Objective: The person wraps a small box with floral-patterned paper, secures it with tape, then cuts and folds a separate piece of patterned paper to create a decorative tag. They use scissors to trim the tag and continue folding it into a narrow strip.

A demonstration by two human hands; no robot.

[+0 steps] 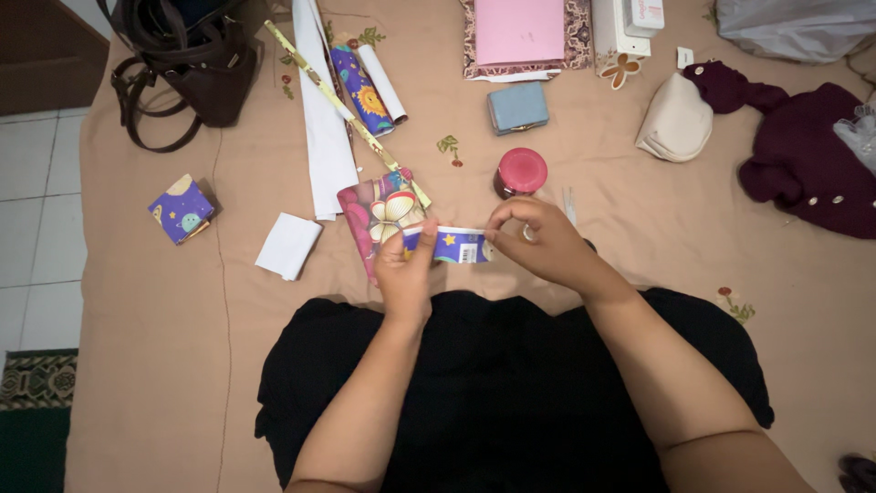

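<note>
Everything sat on a bed [146, 301] with a tan sheet, person in black sitting at its edge. Biggest stuff around: a brown bag [196, 55] top left, a maroon cardigan [803, 160] on the right, a pink folder [520, 32] up top, long white paper [324, 137] beside a gift-wrap roll [365, 87]. Smaller: a cream pouch [677, 119], blue wallet [517, 107], red-lidded jar [522, 171], a little wrapped box [181, 210]. The step looked like pulling or trimming a strip [456, 245] of purple wrap, held up just over a butterfly-print sheet [379, 215]. Left hand [406, 274] pinched one end, right hand [543, 242] gripped the other, pulled apart and taut. Next move probably needed steady tension.
</note>
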